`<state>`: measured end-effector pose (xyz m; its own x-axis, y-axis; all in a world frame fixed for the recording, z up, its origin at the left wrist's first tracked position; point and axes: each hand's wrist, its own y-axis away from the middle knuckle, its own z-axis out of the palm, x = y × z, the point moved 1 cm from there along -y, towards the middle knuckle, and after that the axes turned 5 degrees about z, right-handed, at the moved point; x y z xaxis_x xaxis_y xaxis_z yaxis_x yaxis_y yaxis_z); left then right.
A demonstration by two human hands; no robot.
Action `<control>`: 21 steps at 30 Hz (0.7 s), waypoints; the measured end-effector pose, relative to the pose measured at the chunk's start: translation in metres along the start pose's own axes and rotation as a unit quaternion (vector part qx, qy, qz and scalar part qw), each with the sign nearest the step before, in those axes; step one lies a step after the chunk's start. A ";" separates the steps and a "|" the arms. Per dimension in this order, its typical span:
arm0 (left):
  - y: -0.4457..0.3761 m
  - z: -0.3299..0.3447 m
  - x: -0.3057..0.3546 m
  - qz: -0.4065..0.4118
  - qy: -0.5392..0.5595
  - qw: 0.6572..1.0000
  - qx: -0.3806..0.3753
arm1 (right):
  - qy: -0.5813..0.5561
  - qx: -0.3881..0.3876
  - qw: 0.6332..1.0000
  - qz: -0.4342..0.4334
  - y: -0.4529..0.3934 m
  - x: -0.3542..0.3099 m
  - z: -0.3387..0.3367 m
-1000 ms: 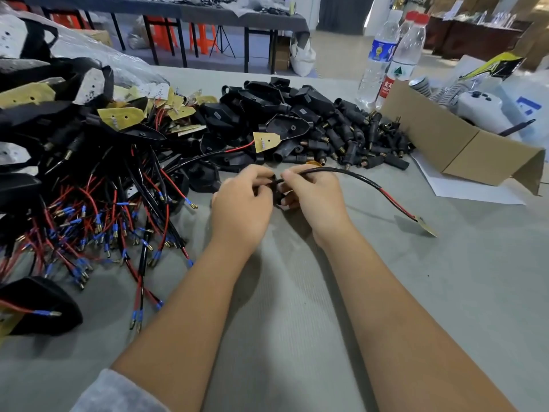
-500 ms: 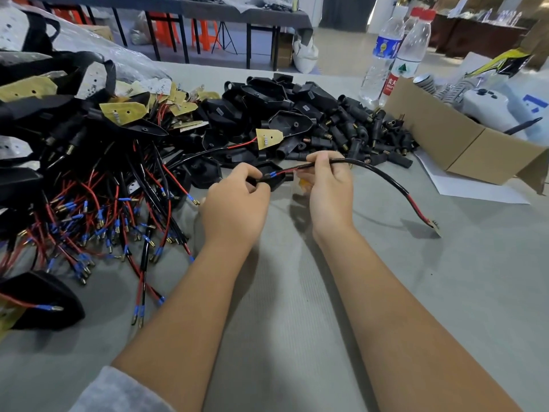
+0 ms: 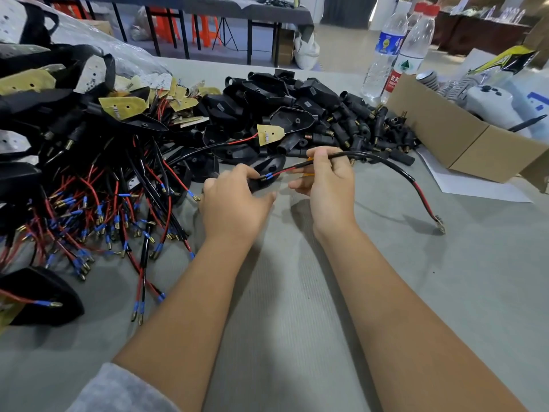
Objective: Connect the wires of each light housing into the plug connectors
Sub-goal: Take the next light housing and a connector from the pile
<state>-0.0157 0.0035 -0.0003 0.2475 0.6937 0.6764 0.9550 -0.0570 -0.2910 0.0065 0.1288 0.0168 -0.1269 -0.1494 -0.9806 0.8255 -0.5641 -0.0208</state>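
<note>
Since half a second ago the hands have drawn slightly apart, exposing the blue-sleeved terminals (image 3: 269, 175) at the mouth of the black plug connector (image 3: 258, 183); insertion looks begun, not seated; the left hand (image 3: 234, 200) curls round that connector at frame centre; the right hand (image 3: 328, 179) pinches the glossy, sheathed cable (image 3: 383, 165), which arcs to the right and splits red and black; matte housings (image 3: 294, 120) heap in the upper middle on grey cloth (image 3: 297, 307).
</note>
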 end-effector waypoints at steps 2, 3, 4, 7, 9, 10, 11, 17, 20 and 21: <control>0.000 0.001 -0.001 0.009 0.006 1.000 0.006 | 0.020 0.010 1.000 -0.002 -0.001 0.001 -0.001; 0.000 0.001 -0.002 0.013 0.014 1.000 0.011 | 0.039 0.011 0.999 -0.008 -0.002 0.002 -0.001; -0.001 0.000 -0.002 0.018 0.029 0.999 0.015 | 0.058 0.008 0.998 -0.015 -0.002 0.002 -0.001; -0.001 0.000 0.000 0.038 0.086 0.995 0.031 | 0.078 -0.002 0.997 -0.026 -0.003 0.004 0.000; -0.002 -0.001 0.001 0.047 0.113 0.992 0.041 | 0.068 0.009 0.997 -0.033 -0.003 0.003 0.000; -0.002 -0.001 0.001 0.045 0.126 0.990 0.045 | 0.065 0.023 0.997 -0.042 -0.003 0.003 0.000; -0.002 -0.002 0.002 0.040 0.139 0.988 0.048 | 0.069 0.038 0.996 -0.052 -0.003 0.003 0.000; -0.002 -0.004 0.003 0.032 0.181 0.982 0.044 | 0.051 0.008 0.997 -0.060 0.002 0.003 0.006; -0.003 -0.002 0.001 0.033 0.177 0.983 0.041 | -0.008 -0.038 0.998 -0.043 0.005 0.001 0.007; -0.004 -0.002 0.001 0.031 0.179 0.982 0.047 | -0.028 -0.046 0.998 -0.030 0.005 0.002 0.007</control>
<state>-0.0187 0.0028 0.0028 0.3620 0.3934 0.8451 0.9211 -0.0119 -0.3891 0.0064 0.1200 0.0167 -0.2067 -0.1648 -0.9644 0.8617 -0.4975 -0.0997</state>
